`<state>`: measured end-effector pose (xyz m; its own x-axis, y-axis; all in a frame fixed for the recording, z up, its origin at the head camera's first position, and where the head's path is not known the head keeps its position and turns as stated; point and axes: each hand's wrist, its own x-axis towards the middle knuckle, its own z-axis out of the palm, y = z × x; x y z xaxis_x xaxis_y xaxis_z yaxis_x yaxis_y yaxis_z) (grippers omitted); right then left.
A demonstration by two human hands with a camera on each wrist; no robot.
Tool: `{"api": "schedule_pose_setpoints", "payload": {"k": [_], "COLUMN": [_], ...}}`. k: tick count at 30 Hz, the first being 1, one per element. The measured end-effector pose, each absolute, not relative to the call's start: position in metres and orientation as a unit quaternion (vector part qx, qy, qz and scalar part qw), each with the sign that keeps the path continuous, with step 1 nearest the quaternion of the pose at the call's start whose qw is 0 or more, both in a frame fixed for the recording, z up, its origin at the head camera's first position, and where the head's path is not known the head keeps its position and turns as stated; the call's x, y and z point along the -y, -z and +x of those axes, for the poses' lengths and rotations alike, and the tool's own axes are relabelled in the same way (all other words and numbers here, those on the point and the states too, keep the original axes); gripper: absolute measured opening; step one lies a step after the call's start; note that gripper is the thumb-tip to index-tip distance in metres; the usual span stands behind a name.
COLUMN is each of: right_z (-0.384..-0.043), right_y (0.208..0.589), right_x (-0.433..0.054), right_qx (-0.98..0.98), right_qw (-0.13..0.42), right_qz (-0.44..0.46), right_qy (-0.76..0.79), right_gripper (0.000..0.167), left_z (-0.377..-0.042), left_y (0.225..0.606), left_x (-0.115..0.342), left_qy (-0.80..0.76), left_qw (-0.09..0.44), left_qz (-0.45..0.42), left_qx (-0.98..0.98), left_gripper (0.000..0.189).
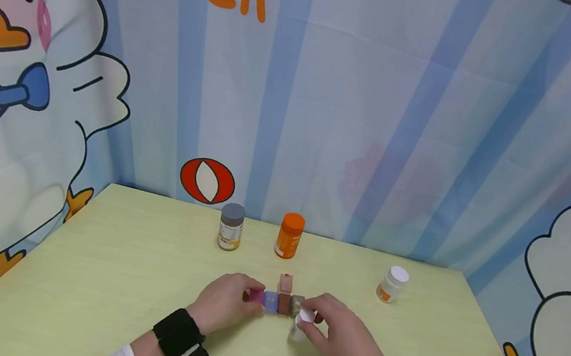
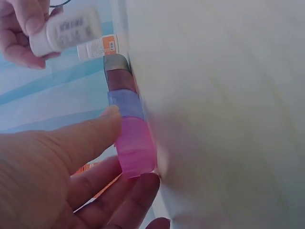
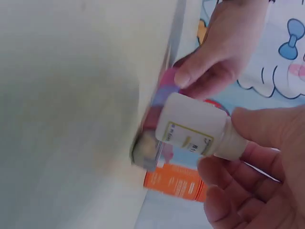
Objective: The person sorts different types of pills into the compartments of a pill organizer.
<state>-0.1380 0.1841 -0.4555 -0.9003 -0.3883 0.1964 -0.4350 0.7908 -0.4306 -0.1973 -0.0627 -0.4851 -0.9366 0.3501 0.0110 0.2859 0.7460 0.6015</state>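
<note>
A short row of small coloured boxes lies on the table in the head view: a translucent pink box [image 2: 136, 150], a blue one [image 1: 271, 302], a reddish-brown one [image 1: 284, 305] and a greyish one [image 1: 296, 304]. Behind the brown box sits a pale pink box [image 1: 285, 283]. My left hand [image 1: 223, 304] pinches the pink box at the row's left end, thumb along its side and fingers round its end. With thumb and fingers, my right hand [image 1: 348, 340] grips a small white bottle [image 3: 193, 124] by its cap, raised beside the greyish box.
Toward the back of the table [image 1: 147, 256] stand a grey-capped bottle [image 1: 230, 228] and an orange bottle [image 1: 289, 237]. Another white bottle [image 1: 392, 284] with an orange label stands to the right. A printed curtain [image 1: 322, 99] hangs behind the table.
</note>
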Motion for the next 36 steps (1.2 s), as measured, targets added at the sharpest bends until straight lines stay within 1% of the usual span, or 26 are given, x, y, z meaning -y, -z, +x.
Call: {"api": "schedule_pose_setpoints", "payload": {"k": [3,5,7,9,12,14,16,18,20,22,24,28,32,36], "right_z": [-0.131,-0.129,-0.126,-0.123,-0.119,-0.117,-0.116,-0.115,-0.113,-0.111,-0.11,-0.11,-0.11,-0.111], "right_y": [0.459,0.46,0.461,0.461,0.459,0.457,0.454,0.452,0.451,0.452,0.454,0.459,0.461,0.462], "right_x": [-0.182,-0.18,-0.179,-0.178,-0.178,-0.177,-0.176,-0.174,-0.172,-0.17,-0.169,-0.169,-0.169,-0.169], "right_qx": [0.938,0.935,0.932,0.927,0.921,0.916,0.914,0.913,0.912,0.912,0.912,0.911,0.911,0.912], "right_qw": [0.011,-0.01,-0.021,-0.026,-0.029,-0.042,-0.068,-0.097,-0.111,-0.101,-0.073,-0.032,-0.025,-0.032], "right_qz": [0.253,0.266,0.276,0.287,0.306,0.314,0.306,0.29,0.277,0.277,0.292,0.316,0.324,0.327], "right_qy": [-0.236,-0.233,-0.233,-0.239,-0.241,-0.245,-0.256,-0.271,-0.282,-0.284,-0.278,-0.264,-0.253,-0.247], "right_gripper": [0.023,0.027,0.028,0.027,0.023,0.022,0.022,0.023,0.02,0.016,0.014,0.014,0.015,0.013], "left_z": [-0.196,-0.193,-0.189,-0.182,-0.168,-0.16,-0.155,-0.153,-0.152,-0.151,-0.151,-0.149,-0.149,-0.149], "left_y": [0.482,0.478,0.473,0.469,0.469,0.473,0.477,0.48,0.482,0.483,0.484,0.483,0.483,0.484], "left_x": [0.061,0.059,0.056,0.052,0.046,0.042,0.04,0.038,0.038,0.038,0.037,0.036,0.034,0.034], "left_qy": [-0.308,-0.316,-0.329,-0.354,-0.383,-0.394,-0.408,-0.414,-0.42,-0.419,-0.417,-0.408,-0.396,-0.392], "left_qw": [0.03,0.026,0.042,0.085,0.166,0.204,0.227,0.23,0.23,0.228,0.229,0.227,0.217,0.212], "left_qz": [0.179,0.188,0.205,0.226,0.255,0.273,0.279,0.287,0.285,0.282,0.276,0.266,0.267,0.269], "left_qx": [-0.934,-0.93,-0.921,-0.903,-0.872,-0.853,-0.839,-0.833,-0.83,-0.832,-0.835,-0.844,-0.851,-0.854], "left_gripper": [0.061,0.071,0.078,0.078,0.067,0.055,0.043,0.034,0.027,0.023,0.022,0.021,0.023,0.023]}}
